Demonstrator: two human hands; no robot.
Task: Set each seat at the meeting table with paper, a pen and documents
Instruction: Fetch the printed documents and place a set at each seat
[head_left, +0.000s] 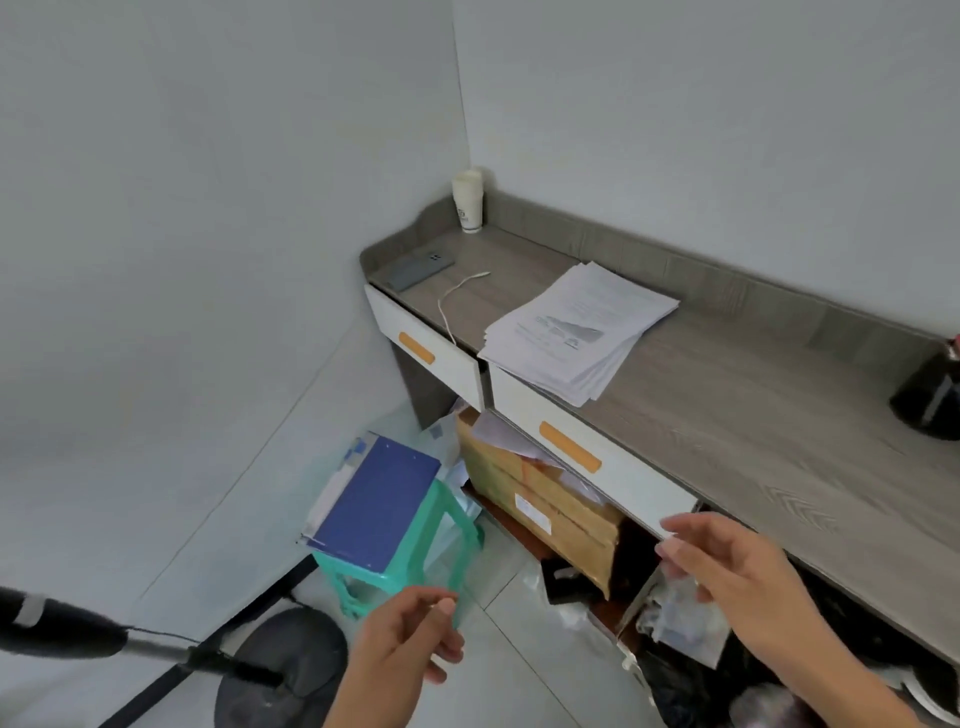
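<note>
**Fetch step: reaching for papers, nothing picked up yet**

Head view. Standing at desk (753, 431); meeting table not in view. Left hand (410, 642) low, fingers loosely curled, holding nothing. Right hand (727, 569) out by drawer (623, 483), fingers relaxed and apart, also holding nothing. Papers (576, 327) in a fanned stack on the desk near its front edge, well apart from both hands. Dark pot (930, 402) at right edge, possibly a pen holder, cut off so hard to tell. Judged step: collecting supplies. Next: reach up to the stack, square the fanned sheets, grip the pile from both sides.
</note>
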